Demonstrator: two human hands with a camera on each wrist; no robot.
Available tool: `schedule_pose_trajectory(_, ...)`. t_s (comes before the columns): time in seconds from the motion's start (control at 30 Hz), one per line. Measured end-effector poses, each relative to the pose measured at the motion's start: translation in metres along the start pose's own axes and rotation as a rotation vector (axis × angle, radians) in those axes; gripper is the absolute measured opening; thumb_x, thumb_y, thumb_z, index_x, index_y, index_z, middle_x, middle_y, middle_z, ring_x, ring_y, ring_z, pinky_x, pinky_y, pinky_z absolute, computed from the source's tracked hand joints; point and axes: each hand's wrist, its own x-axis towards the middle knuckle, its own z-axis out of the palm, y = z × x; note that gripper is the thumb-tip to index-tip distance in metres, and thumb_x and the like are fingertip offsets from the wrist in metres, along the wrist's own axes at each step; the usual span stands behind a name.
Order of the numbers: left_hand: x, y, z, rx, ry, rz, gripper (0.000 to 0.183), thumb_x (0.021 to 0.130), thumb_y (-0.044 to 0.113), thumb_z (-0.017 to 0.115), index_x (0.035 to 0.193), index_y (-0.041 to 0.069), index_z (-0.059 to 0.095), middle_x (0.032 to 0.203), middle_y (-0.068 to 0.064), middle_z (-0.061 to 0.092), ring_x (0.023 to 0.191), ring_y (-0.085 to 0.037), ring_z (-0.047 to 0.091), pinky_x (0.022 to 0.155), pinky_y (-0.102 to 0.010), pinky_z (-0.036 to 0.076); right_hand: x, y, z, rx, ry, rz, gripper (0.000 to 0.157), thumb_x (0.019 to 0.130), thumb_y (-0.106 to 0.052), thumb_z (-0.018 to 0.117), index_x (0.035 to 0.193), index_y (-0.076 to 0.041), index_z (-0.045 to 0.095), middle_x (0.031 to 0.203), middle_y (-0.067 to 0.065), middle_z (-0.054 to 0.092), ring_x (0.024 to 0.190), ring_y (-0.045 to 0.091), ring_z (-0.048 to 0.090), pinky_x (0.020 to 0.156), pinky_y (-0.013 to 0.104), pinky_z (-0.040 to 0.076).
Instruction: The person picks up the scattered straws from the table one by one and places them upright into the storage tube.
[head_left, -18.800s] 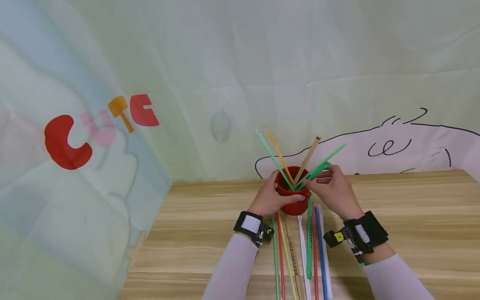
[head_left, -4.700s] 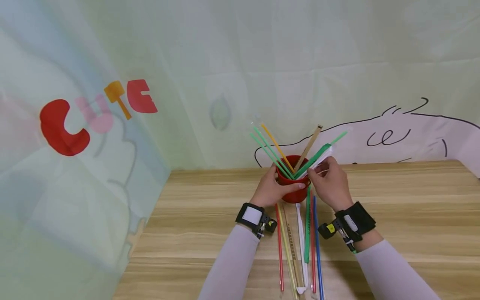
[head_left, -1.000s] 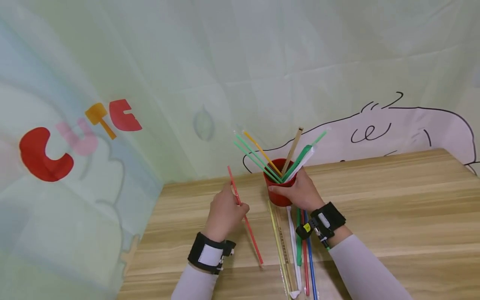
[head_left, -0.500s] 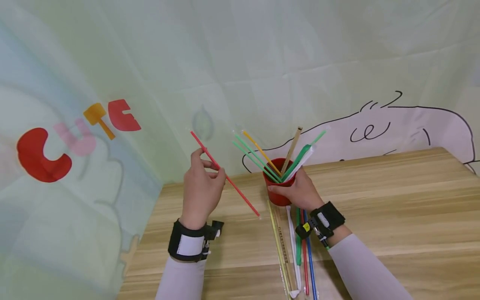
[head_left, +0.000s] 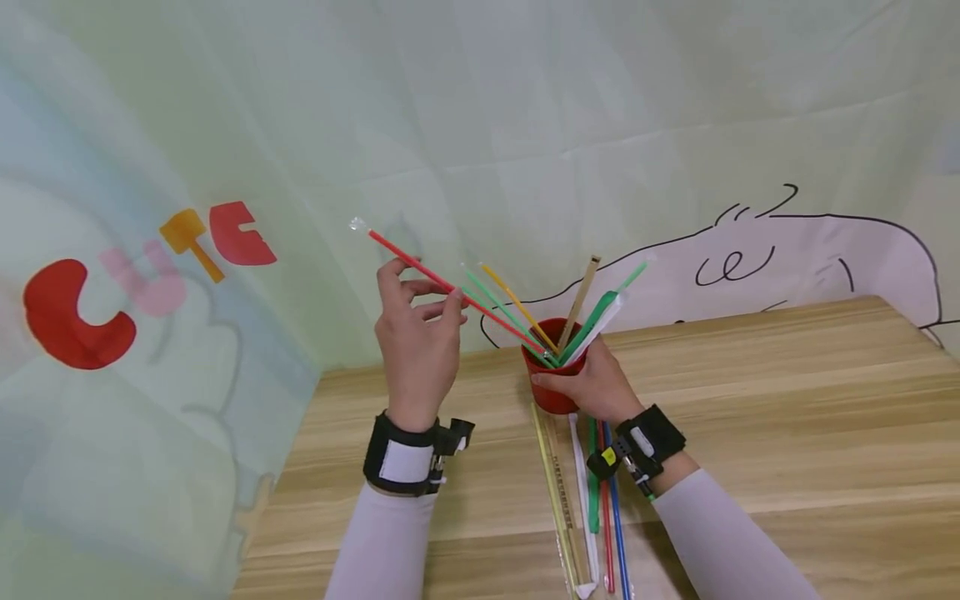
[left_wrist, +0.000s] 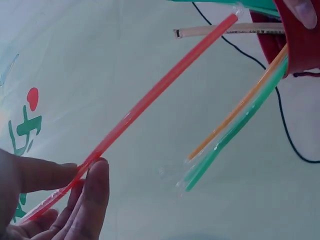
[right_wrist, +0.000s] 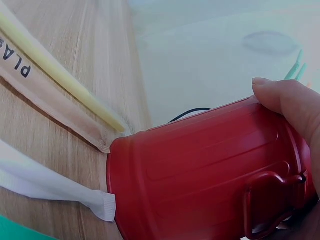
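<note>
Wood-grained table [head_left: 765,417] before me, and on it a glossy, ribbed red cup [head_left: 553,402]. From four o'clock the right hand [head_left: 606,387] grips it; near nine o'clock the left hand [head_left: 418,350] pinches a slim, film-wrapped red straw [head_left: 420,269], slanting from ten down to four, lower tip at the cup's mouth.
</note>
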Motion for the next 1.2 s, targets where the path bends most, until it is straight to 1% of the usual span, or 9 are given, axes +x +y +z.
schedule_pose_trajectory(0.1,0.0,-0.004,0.01,-0.013,-0.027,-0.015,0.05,0.097,0.01,0.072,0.136,0.006,0.04,0.109,-0.013,0.069,0.083,-0.025,0.079,0.072,-0.036,0.065,0.0,0.001,0.0,0.007,0.0,0.009,0.081,0.084,-0.028,0.088,0.151,-0.018,0.044,0.143,0.008,0.059,0.135,0.033,0.056,0.109,0.058,0.049)
schedule_pose_trajectory(0.2,-0.003,-0.011,0.02,0.001,-0.06,-0.032,0.046,0.098,0.011,0.07,0.134,0.006,0.041,0.11,-0.015,0.069,0.084,-0.026,0.079,0.072,-0.038,0.065,0.001,0.001,0.0,0.014,0.003,0.016,0.08,0.084,-0.027,0.088,0.151,-0.02,0.043,0.143,0.006,0.059,0.134,0.032,0.056,0.109,0.057,0.049)
schedule_pose_trajectory(0.37,-0.011,-0.029,0.033,0.031,-0.105,-0.062,0.039,0.1,0.013,0.067,0.131,0.006,0.043,0.108,-0.015,0.07,0.083,-0.027,0.079,0.07,-0.04,0.064,0.001,0.0,0.001,0.022,0.005,0.016,0.08,0.084,-0.027,0.088,0.15,-0.021,0.044,0.142,0.004,0.059,0.134,0.03,0.056,0.11,0.056,0.049)
schedule_pose_trajectory(0.53,-0.02,-0.047,0.043,0.056,-0.126,-0.113,0.037,0.1,0.014,0.066,0.128,0.007,0.043,0.106,-0.014,0.071,0.082,-0.026,0.078,0.069,-0.041,0.062,0.0,-0.002,0.001,0.005,0.009,0.02,0.082,0.084,-0.027,0.088,0.15,-0.022,0.041,0.141,0.004,0.058,0.133,0.03,0.056,0.11,0.057,0.049)
schedule_pose_trajectory(0.7,-0.027,-0.063,0.055,0.044,-0.151,-0.163,0.037,0.099,0.013,0.067,0.127,0.007,0.044,0.104,-0.014,0.072,0.08,-0.024,0.078,0.068,-0.039,0.062,-0.001,-0.002,0.001,-0.014,0.015,0.026,0.082,0.084,-0.028,0.088,0.15,-0.022,0.04,0.141,0.005,0.058,0.132,0.03,0.057,0.11,0.057,0.049)
schedule_pose_trajectory(0.83,-0.033,-0.07,0.064,0.049,-0.175,-0.183,0.036,0.096,0.013,0.07,0.122,0.007,0.047,0.105,-0.014,0.072,0.087,-0.027,0.078,0.073,-0.04,0.063,-0.002,0.0,0.001,-0.02,0.019,0.02,0.081,0.084,-0.029,0.088,0.149,-0.021,0.041,0.14,0.004,0.059,0.131,0.028,0.058,0.111,0.055,0.049)
schedule_pose_trajectory(0.93,-0.035,-0.073,0.069,0.044,-0.208,-0.18,0.033,0.095,0.013,0.072,0.12,0.007,0.05,0.106,-0.014,0.072,0.093,-0.029,0.076,0.08,-0.041,0.063,-0.002,0.001,0.0,-0.022,0.024,0.011,0.081,0.083,-0.029,0.089,0.149,-0.02,0.042,0.138,0.004,0.06,0.13,0.028,0.059,0.111,0.054,0.049)
schedule_pose_trajectory(1.03,-0.037,-0.075,0.072,0.019,-0.232,-0.175,0.029,0.094,0.011,0.072,0.116,0.006,0.053,0.104,-0.014,0.072,0.094,-0.029,0.075,0.084,-0.04,0.062,-0.003,0.002,-0.001,-0.021,0.031,0.004,0.081,0.083,-0.029,0.089,0.148,-0.02,0.043,0.138,0.004,0.06,0.13,0.028,0.059,0.111,0.053,0.049)
schedule_pose_trajectory(1.2,-0.041,-0.079,0.074,-0.042,-0.248,-0.201,0.024,0.095,0.011,0.071,0.113,0.004,0.056,0.101,-0.013,0.073,0.093,-0.027,0.073,0.077,-0.035,0.062,-0.004,0.005,-0.001,-0.025,0.029,-0.004,0.082,0.082,-0.03,0.09,0.148,-0.019,0.043,0.139,0.005,0.06,0.13,0.028,0.059,0.111,0.053,0.048)
